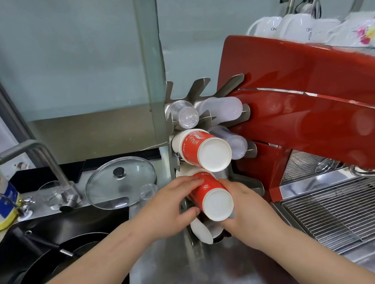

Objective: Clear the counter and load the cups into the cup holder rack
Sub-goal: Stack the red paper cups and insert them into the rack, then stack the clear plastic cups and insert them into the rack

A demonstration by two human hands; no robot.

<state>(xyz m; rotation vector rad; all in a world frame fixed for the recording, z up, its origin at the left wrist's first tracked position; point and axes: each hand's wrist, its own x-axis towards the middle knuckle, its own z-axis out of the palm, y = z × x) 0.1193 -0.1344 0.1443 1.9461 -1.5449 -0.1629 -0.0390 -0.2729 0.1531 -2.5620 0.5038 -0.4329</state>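
Your two forearms come in from the bottom edge over the steel counter and meet at the cup holder rack, so you are in the loading step: a stack of red paper cups is being seated in a lower slot, base end towards you. Your left hand is clamped on its left flank, fingers over the top and thumb beneath, and your right hand is closed against its right side. Above it another red stack already sits in its slot, with clear plastic cups in the top row (a white cup lies just under your hands). Next, I judge, you push the stack fully home along the slot's line, then release. The sink lies well to your left.
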